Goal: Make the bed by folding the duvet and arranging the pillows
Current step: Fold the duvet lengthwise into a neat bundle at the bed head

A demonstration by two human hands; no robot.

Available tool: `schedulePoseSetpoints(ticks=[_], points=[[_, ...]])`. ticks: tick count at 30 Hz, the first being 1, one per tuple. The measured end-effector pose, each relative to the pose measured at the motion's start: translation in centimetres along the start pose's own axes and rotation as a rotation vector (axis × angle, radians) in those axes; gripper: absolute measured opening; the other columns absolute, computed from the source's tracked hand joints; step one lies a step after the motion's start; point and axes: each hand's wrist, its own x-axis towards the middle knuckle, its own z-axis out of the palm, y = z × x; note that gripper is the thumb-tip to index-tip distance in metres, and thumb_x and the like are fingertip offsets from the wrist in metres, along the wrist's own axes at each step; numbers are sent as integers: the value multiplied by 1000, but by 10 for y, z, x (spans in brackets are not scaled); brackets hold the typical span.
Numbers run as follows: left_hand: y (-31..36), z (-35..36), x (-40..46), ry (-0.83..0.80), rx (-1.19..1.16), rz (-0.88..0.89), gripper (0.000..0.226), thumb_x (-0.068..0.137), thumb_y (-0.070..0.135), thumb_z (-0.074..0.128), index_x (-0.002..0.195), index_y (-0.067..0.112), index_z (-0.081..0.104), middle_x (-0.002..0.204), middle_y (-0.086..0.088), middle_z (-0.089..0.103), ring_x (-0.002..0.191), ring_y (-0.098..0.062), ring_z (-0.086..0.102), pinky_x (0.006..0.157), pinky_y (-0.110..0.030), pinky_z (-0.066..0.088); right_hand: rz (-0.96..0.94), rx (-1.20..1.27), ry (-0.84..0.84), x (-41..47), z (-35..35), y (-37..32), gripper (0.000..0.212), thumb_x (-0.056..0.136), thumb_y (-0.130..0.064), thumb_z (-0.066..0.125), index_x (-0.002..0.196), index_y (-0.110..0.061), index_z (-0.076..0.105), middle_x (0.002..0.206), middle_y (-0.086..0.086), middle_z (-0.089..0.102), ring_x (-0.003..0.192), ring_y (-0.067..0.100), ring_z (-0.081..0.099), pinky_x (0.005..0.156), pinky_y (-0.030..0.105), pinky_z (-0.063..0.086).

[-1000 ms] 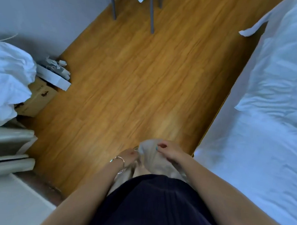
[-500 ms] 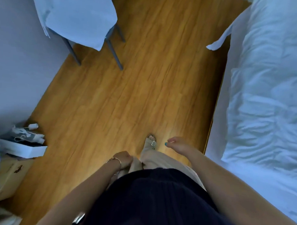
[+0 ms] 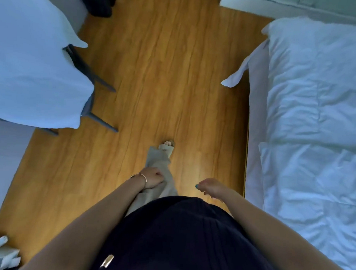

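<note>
The duvet (image 3: 314, 123) lies rumpled on the bed (image 3: 255, 157) along the right side of the frame, reaching from the upper right down to the lower right edge. One corner of it hangs off the bed's near side at right of centre, over the floor (image 3: 165, 73). A pillow (image 3: 34, 69) fills the upper left of the frame, resting on a chair (image 3: 97, 116) whose dark legs show below and beside it.

Both hands are low in the middle of the frame, in front of a dark top. The left hand (image 3: 152, 177) is just left of centre, a bracelet on its wrist; its fingers are curled against the beige trouser leg (image 3: 160, 166), though whether they pinch the cloth cannot be told. The right hand (image 3: 210, 186) is just right of centre, over bare floor, fingers loosely curled and holding nothing, a teal nail showing. It is near the bed's edge but apart from the duvet, which lies to its right. The pillow is well apart from the left hand, up and to the left. A sandalled foot (image 3: 167, 146) is set forward on the floor above the hands.
</note>
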Motion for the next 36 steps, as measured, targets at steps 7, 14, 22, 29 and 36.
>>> schedulePoseSetpoints(ticks=[7,14,22,29,36], points=[[123,-176,94,-5,-35,42,16,94,37,45,95,27,58,99,3,57,87,-14,51,85,-30,44,-3,-189,175,38,-141,-122,36,92,-42,53,113,-14,62,109,4,66,96,19,60,80,31,49],[222,-267,185,-104,94,-37,21,93,33,47,98,15,56,97,-2,57,90,-19,52,72,-27,37,-22,65,205,93,-278,-199,44,90,-41,59,126,-17,57,124,3,61,111,19,57,92,30,46],[388,-387,317,-41,247,-48,21,96,30,44,77,21,45,84,-1,46,72,-16,41,63,-29,31,-47,146,164,183,-515,-247,26,92,-37,57,80,-14,57,81,1,51,80,14,50,78,28,38],[567,-478,395,172,263,140,17,91,30,45,89,21,60,93,0,62,84,-20,59,69,-30,46,-60,373,239,229,-689,-280,34,90,-29,62,69,-7,49,77,10,47,70,16,48,71,30,40],[720,-555,507,-11,293,186,14,91,31,54,100,21,59,97,4,60,92,-14,55,78,-25,42,0,599,218,305,-836,-298,47,91,-30,64,118,9,62,123,23,59,111,32,58,95,39,46]])
